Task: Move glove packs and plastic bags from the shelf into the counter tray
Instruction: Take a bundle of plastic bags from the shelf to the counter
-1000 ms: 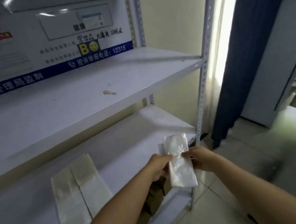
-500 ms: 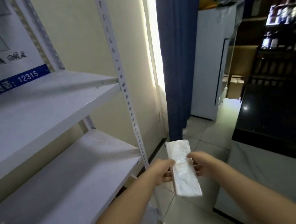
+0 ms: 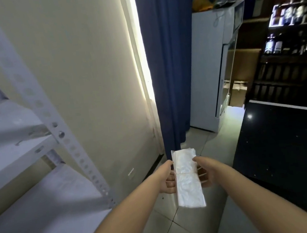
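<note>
A flat pack of white plastic bags (image 3: 188, 180), bound by a thin band across its middle, hangs upright in front of me over the tiled floor. My left hand (image 3: 168, 179) grips its left edge and my right hand (image 3: 203, 172) grips its right edge, fingers curled behind the pack. The white metal shelf (image 3: 17, 154) stands at the left, apart from the pack. The black counter (image 3: 288, 137) lies to the right; no tray shows in this view.
A perforated shelf post (image 3: 61, 136) runs down the left. A cream wall and a blue curtain (image 3: 169, 65) stand ahead. A white fridge (image 3: 214, 69) is behind the counter, with dark bottle shelves (image 3: 287, 44) at the far right.
My view has swung right, away from the shelf toward the counter. Both hands keep hold of the pack, which has left the shelf area.
</note>
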### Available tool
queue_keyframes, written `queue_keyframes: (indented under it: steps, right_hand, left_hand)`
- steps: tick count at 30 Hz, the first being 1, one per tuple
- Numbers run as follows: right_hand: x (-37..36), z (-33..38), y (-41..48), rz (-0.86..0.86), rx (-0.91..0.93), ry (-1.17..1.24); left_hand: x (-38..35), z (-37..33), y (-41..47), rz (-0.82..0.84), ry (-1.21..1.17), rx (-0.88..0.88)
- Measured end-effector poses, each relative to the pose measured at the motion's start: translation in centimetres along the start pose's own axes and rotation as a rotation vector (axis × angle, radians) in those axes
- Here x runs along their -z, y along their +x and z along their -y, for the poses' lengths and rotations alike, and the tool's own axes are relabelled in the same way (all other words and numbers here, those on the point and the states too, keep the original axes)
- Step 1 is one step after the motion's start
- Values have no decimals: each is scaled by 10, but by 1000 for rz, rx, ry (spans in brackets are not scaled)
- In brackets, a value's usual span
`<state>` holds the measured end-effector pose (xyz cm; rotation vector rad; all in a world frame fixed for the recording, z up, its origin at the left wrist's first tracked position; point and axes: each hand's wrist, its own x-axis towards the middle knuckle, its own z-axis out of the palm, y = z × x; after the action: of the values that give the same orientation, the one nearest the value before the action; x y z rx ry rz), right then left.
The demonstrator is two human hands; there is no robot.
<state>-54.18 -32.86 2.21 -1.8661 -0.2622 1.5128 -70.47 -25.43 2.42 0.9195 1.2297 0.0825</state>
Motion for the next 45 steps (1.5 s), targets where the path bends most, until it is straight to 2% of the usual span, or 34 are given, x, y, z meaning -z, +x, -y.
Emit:
queue_keyframes:
  steps: [8, 12, 17, 28, 35, 45]
  right_hand:
    - [54, 75, 77, -60, -52, 147]
    - [80, 114, 128, -141, -47, 231]
    - [104, 167, 182, -221, -51, 380]
    - [173, 243, 298, -287, -137, 542]
    - [247, 301, 370, -280, -128, 541]
    - [392, 416, 450, -270, -57, 578]
  left_hand:
    - [-39, -95, 91, 65, 138, 9]
    - [-55, -154, 153, 171, 211, -5]
    - [-63, -227, 241, 261, 265, 41]
    - [-105, -346, 356, 378, 395, 112]
    - [-165, -418, 434, 377, 387, 127]
    - [-294, -562, 520, 338, 427, 91]
